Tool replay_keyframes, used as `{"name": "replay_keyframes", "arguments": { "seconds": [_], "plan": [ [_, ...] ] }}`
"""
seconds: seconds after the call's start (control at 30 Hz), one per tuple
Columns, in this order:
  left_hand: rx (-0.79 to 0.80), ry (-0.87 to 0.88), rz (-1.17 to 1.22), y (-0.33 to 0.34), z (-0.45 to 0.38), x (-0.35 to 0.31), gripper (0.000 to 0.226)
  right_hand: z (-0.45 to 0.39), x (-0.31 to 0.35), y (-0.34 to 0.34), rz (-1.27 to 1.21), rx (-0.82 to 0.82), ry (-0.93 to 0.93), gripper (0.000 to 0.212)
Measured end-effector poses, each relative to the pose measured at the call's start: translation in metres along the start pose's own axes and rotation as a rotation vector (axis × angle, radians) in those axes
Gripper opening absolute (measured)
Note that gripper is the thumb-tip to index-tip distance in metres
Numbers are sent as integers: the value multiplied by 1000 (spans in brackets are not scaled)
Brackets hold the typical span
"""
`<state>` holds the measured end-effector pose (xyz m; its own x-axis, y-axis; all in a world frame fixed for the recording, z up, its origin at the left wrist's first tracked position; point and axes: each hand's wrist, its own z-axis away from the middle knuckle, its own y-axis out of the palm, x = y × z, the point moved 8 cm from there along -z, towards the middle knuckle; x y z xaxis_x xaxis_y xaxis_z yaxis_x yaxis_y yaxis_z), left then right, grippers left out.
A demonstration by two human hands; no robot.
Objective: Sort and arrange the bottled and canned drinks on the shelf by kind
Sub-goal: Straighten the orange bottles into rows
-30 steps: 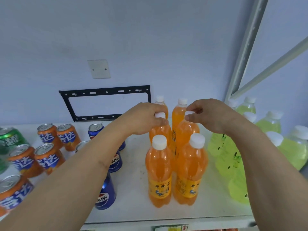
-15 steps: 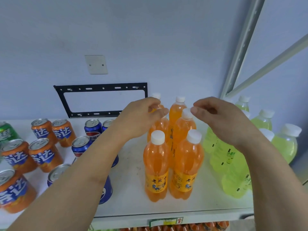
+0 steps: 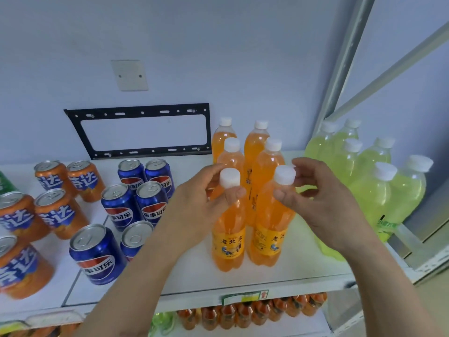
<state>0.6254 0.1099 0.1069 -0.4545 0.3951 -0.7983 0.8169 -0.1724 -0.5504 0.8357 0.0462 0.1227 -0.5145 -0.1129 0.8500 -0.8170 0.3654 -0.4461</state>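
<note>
Six orange soda bottles [image 3: 255,166] are arranged in two columns running from the front edge of the shelf [image 3: 243,280] toward its back. The cap of the front left bottle [image 3: 228,229] is pinched by the left hand [image 3: 204,203], and that of the front right bottle [image 3: 272,224] by the right hand [image 3: 323,198]. Blue cans [image 3: 121,207] and orange cans [image 3: 58,210] are grouped toward the left edge, yellow-green bottles [image 3: 374,181] toward the right.

A black metal mounting bracket [image 3: 143,131] is fixed to the pale wall [image 3: 218,45]. A blank white cover plate [image 3: 129,75] sits above it. Grey frame bars [image 3: 345,62] stand at right.
</note>
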Motion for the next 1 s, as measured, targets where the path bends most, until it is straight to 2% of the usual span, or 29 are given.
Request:
{"name": "replay_keyframes", "arguments": {
  "seconds": [0.1,0.2,0.3,0.43,0.53,0.7,0.77,0.87,0.93,1.0],
  "plan": [
    [-36,-30,167,24,21,26,70,28,-45,20,-59,-23,94,85],
    [-33,-78,220,50,36,54,70,51,-93,56,-26,60,224,94],
    [-5,-134,201,73,42,84,78,60,-132,79,43,81,299,90],
    [23,-160,166,84,47,104,67,62,-145,84,148,28,267,70],
    [26,-170,143,82,47,108,65,64,-145,84,167,53,229,63],
    [6,-206,167,85,53,111,75,66,-145,84,146,125,194,58],
    [-10,-236,165,87,55,116,81,64,-147,85,137,132,200,65],
    [44,-291,-1,93,70,111,73,63,-149,87,150,165,204,74],
    [70,-260,-333,94,85,107,59,67,-147,87,257,203,204,68],
    [111,-230,-682,94,99,97,47,74,-144,84,483,261,198,61]
  ]
}}
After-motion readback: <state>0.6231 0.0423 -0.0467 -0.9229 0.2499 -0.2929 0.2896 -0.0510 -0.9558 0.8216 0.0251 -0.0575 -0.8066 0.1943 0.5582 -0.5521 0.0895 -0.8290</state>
